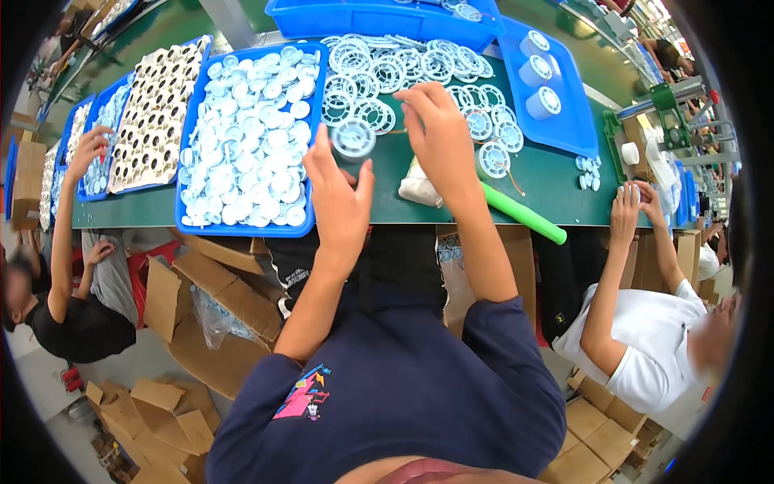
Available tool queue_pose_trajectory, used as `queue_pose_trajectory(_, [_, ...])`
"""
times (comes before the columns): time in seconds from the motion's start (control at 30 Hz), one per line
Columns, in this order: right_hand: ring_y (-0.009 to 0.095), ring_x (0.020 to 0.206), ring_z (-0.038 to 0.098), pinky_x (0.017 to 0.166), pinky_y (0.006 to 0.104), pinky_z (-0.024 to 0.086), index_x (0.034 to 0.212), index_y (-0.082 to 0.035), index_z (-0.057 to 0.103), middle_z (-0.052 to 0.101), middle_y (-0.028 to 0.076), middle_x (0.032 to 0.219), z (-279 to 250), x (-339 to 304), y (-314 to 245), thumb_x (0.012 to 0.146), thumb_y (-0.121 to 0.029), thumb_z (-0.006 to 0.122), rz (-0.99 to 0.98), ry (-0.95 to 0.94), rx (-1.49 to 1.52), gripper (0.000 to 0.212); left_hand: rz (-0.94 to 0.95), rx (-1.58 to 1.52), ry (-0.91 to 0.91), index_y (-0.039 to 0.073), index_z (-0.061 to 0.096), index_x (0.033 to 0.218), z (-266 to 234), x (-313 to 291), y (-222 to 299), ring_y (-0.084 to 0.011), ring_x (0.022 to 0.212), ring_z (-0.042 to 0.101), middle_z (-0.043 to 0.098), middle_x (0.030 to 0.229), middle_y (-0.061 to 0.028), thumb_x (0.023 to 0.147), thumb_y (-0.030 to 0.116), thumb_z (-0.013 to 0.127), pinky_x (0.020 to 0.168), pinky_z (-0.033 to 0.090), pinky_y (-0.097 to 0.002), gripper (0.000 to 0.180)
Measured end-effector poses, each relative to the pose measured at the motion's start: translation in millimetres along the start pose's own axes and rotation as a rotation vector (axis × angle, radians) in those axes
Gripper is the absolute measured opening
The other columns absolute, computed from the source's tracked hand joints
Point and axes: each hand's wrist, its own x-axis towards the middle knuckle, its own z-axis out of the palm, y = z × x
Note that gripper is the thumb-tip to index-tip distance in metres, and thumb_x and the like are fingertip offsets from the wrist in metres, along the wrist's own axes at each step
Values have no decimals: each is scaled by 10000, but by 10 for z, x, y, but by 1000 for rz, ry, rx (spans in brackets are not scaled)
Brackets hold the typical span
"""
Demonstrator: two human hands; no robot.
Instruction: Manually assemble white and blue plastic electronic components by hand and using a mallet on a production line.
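Note:
My left hand is over the table's front edge, fingers apart and thumb held away. Just beyond its fingertips is a pale round slotted disc, smeared by motion; no firm grip on it shows. To the right, my right hand hangs above the table with bent fingers spread and nothing visible in them. Under its wrist lies a white wrapped bundle. Beside that, a bright green handle slants over the table edge. Several pale slotted rings are heaped beyond my hands, and a wired disc lies to the right.
At left, a blue tray holds many small white caps, beside an egg-carton tray of dark-centred parts. A blue tray at right bears white cylinders. Co-workers sit on both sides; open cardboard boxes stand below the table.

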Motion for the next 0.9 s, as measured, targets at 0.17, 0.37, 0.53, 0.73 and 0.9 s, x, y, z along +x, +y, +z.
queue_pose_trajectory(0.17, [248,795,685,684,332,541,1067,-37,745,699,112,1022,-55,122,82,964,1,654,49,-32,48,142,398,228,98,14,425,1495,105,-24,-295,-393,1208,563,427,1467,-229,859,149,826,995,499,-417,764])
queue_pose_trajectory(0.37, [314,886,690,798,409,557,1059,-58,760,702,102,982,412,423,-252,938,-65,668,-245,-342,104,152,292,42,-113,-10,425,1479,61,53,-326,-428,1256,493,530,1371,-225,855,132,834,1045,429,-486,759])
queue_pose_trajectory(0.53, [309,1115,636,930,419,574,1173,-128,751,673,105,1159,1045,747,-374,882,-76,685,-308,-722,-241,302,417,-98,-81,-20,447,1466,46,62,-335,-432,1317,462,511,1403,-228,854,153,835,1084,390,-512,745])
queue_pose_trajectory(0.73, [360,1132,655,884,449,593,1195,-46,674,647,178,1208,1406,789,-261,853,-73,708,-436,-652,-368,345,336,-34,-161,-26,490,1418,36,47,-385,-429,1243,539,544,1350,-239,872,139,814,1025,451,-453,656])
queue_pose_trajectory(0.9, [364,1106,668,881,439,593,1203,-52,655,654,174,1186,1432,764,-198,843,-49,698,-455,-563,-318,362,343,-99,-176,-28,519,1381,-6,82,-383,-387,1251,569,580,1319,-219,862,193,842,1066,456,-439,650])
